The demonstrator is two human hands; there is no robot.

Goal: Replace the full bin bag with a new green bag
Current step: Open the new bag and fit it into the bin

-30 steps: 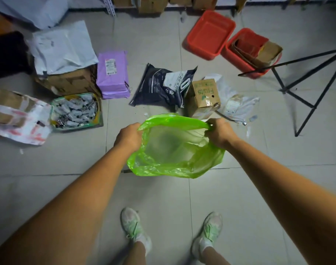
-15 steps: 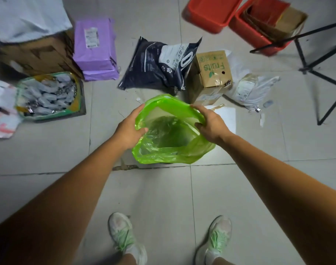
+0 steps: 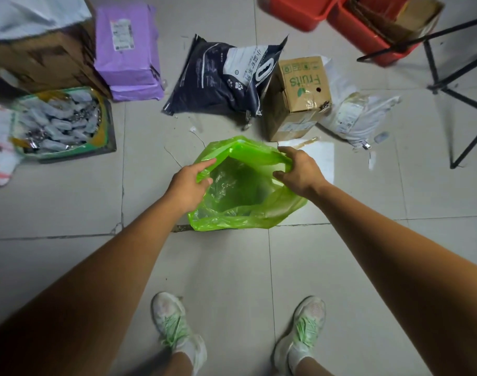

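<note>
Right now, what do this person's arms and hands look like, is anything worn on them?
Both arms are bare, no sleeve in view. The left hand and right hand wear no gloves; no rings, watch or bands are visible. Below, white shoes with green laces.

Bare floor (image 3: 69,207) left; Fruits box (image 3: 299,96) (upright) crowds ahead.

Bright translucent green bag (image 3: 242,196), purple parcel (image 3: 127,50), red tubs (image 3: 299,8), brown box (image 3: 299,96) with green lettering, pale grey floor tiles (image 3: 226,272)
</note>
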